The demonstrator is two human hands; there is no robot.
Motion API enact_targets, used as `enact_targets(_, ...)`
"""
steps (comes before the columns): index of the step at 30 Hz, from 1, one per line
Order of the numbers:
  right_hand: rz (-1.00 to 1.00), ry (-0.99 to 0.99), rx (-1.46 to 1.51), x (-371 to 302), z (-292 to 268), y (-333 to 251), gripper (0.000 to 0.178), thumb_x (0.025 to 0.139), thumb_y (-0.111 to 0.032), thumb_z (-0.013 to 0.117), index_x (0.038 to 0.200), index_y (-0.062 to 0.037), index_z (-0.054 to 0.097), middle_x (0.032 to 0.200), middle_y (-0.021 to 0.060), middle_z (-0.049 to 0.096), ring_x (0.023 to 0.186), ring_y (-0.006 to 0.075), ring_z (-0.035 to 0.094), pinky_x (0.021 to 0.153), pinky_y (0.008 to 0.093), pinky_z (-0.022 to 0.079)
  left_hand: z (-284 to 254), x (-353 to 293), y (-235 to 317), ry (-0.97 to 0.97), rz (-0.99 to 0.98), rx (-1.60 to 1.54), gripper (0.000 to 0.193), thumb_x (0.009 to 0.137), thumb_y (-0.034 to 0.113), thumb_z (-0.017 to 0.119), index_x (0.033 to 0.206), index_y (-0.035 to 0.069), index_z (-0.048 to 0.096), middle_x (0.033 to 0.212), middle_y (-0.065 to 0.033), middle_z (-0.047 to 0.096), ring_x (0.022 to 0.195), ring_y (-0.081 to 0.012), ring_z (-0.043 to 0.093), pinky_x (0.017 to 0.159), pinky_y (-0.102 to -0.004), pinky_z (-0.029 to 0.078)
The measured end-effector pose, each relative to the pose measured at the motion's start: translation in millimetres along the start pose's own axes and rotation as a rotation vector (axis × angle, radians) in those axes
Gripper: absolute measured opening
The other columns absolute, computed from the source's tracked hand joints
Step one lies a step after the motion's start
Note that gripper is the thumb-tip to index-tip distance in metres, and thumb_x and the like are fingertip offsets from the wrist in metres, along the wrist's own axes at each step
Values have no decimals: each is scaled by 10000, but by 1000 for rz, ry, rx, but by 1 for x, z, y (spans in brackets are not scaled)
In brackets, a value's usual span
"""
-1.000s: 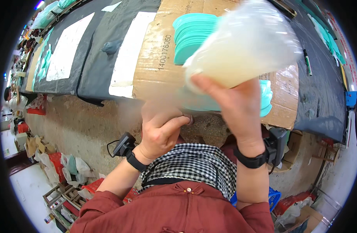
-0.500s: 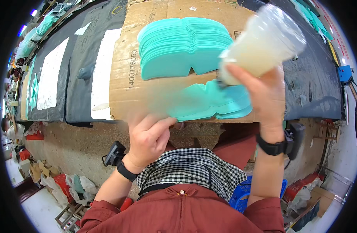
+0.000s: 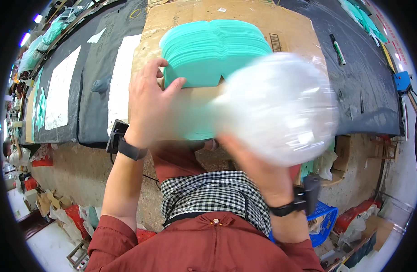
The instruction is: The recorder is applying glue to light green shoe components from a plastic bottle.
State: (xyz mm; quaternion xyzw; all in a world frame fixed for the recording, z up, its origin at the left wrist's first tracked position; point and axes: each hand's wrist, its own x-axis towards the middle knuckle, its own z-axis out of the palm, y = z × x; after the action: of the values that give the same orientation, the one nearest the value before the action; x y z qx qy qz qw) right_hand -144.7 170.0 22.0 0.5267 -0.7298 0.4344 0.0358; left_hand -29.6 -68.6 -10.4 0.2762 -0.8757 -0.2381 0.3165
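Observation:
My right hand (image 3: pixel 258 167) is wrapped round a clear plastic bottle (image 3: pixel 281 109). Whitish liquid showed inside it earlier; now its rounded base faces up, smeared by motion, and its narrow end points left. The bottle hides much of the cardboard behind it. At the left front corner of a thick stack of teal sheets (image 3: pixel 217 50), my left hand (image 3: pixel 149 99) is open, thumb and fingers apart at the corner. Each sheet has a notch in its long edge. A few loose teal sheets (image 3: pixel 199 135) lie nearer me, mostly hidden by blur and the bottle.
A brown cardboard sheet (image 3: pixel 299 31) lies under the stack on the dark table cover (image 3: pixel 367 86). White paper sheets (image 3: pixel 63 95) are at left. A marker pen (image 3: pixel 337 50) lies at right. Below the table are a blue basket (image 3: pixel 324 222) and bags (image 3: pixel 77 217).
My left hand has moved up from the loose sheets to the stack's left corner, its fingers spreading. My right hand has brought the bottle down and left, tipping its base toward me.

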Motion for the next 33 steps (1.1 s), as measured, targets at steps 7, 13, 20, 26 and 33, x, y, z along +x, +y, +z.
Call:
enact_targets(7,240,-108,473,9,47,-55,523,790,-181,871,1262,-97,663,1119,114,740,980,324,745,831,410,601,-12,15,-12,-66,-24,135,419,869,239,879,1156,60,631,887,-59,641,786,-166,601,728,-324,505)
enact_targets(13,632,58,838,-25,-34,-5,574,794,-19,914,1310,-11,662,1209,92,729,1086,215,703,947,388,585,-58,4,29,-145,-273,-517,213,908,41,788,1056,51,634,905,38,660,760,-55,567,679,-239,478)
enact_targets(20,483,695,1018,-35,-108,45,633,1016,-310,721,1519,-5,487,1427,154,639,1301,289,644,1105,474,539,-36,-59,32,-470,-598,-720,244,946,88,775,1096,81,583,968,26,655,837,-35,603,698,-212,492)
enact_targets(26,462,274,386,15,-56,36,417,919,-73,819,1302,18,680,1238,103,738,1103,190,700,986,352,552,-13,-65,61,-264,-178,-173,283,905,156,796,1078,16,622,882,-54,648,674,-119,572,629,-291,491)
enact_targets(33,128,66,163,37,3,4,431,796,-205,907,1136,-52,690,1003,153,771,892,331,759,800,398,593,-9,-69,36,-248,-115,25,271,895,208,783,1041,22,651,926,-101,690,707,-230,610,683,-371,513)
